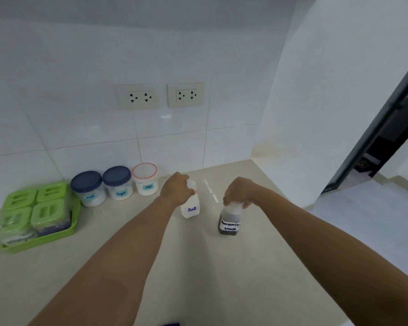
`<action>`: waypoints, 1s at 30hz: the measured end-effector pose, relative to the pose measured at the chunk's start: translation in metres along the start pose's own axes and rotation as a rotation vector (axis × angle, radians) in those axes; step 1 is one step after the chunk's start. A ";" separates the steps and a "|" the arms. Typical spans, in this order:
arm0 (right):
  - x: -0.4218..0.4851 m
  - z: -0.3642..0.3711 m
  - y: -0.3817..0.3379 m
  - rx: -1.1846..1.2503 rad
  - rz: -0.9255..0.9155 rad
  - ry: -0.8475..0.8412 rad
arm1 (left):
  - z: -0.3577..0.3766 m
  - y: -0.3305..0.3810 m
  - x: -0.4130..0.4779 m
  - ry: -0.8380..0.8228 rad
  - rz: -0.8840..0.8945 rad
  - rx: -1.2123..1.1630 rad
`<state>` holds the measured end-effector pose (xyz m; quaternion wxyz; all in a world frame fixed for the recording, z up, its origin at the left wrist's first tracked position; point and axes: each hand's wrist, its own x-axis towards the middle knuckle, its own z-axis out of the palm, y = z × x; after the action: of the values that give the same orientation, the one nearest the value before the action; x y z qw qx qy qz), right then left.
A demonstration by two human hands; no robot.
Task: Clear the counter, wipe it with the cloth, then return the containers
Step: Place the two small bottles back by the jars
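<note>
The small white plastic bottle labelled "Salt" (pixel 190 209) is at the middle of the pale stone bench (pixel 198 267), leaning slightly. The left hand (pixel 174 190) comes down on it from above, its fingers (pixel 183 179) curled tight round the bottle's neck and cap, so only the lower body and label show. Whether the base touches the bench cannot be told.

Just right of the Salt bottle, and a little nearer the person, is a small clear bottle of dark liquid with a white "Seasoning sauce" label (pixel 230 223). The right hand (pixel 239 192) grips its white cap from above, fingers (pixel 246 204) bent down round the cap's sides.

Left of the Salt bottle, in a row against the white tiled wall (pixel 80 128), stand three clear round jars of white powder. Nearest is one with a clear, red-rimmed lid marked "MSG" (pixel 145 180). Next is a blue-lidded "Sugar" jar (pixel 118 183), and then a blue-lidded "MSG" jar (pixel 88 189).

Further left still, a green plastic tray (pixel 74 223) holds four green-lidded boxes (pixel 33 208).

Above the Salt bottle, two cream double sockets (pixel 139 97) are set in the wall. Well right of it is a dark door frame (pixel 386 128).
</note>
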<state>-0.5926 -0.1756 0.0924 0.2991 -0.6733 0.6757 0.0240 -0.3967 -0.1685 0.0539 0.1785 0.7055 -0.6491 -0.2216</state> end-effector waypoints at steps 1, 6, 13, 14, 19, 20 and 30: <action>0.009 -0.004 -0.009 0.015 -0.022 0.022 | -0.004 -0.001 0.006 0.010 -0.015 0.003; 0.059 -0.017 -0.052 0.051 -0.122 0.067 | -0.025 -0.010 0.039 0.043 -0.014 0.004; 0.117 -0.014 -0.092 -0.039 -0.268 0.197 | -0.041 -0.019 0.083 0.087 0.025 0.032; 0.124 -0.013 -0.096 -0.026 -0.277 0.204 | -0.041 -0.021 0.088 0.094 0.027 0.039; 0.153 -0.005 -0.110 0.032 -0.302 0.228 | -0.036 -0.034 0.106 0.101 0.019 0.072; 0.159 -0.003 -0.113 0.044 -0.298 0.225 | -0.035 -0.038 0.109 0.095 0.015 0.076; 0.178 0.014 -0.124 -0.008 -0.337 0.217 | -0.023 -0.065 0.123 0.115 0.005 0.089</action>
<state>-0.4572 -0.3405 0.0494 0.2218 -0.7768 0.5815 -0.0963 -0.3227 -0.2855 0.0286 0.1844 0.7225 -0.6490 -0.1510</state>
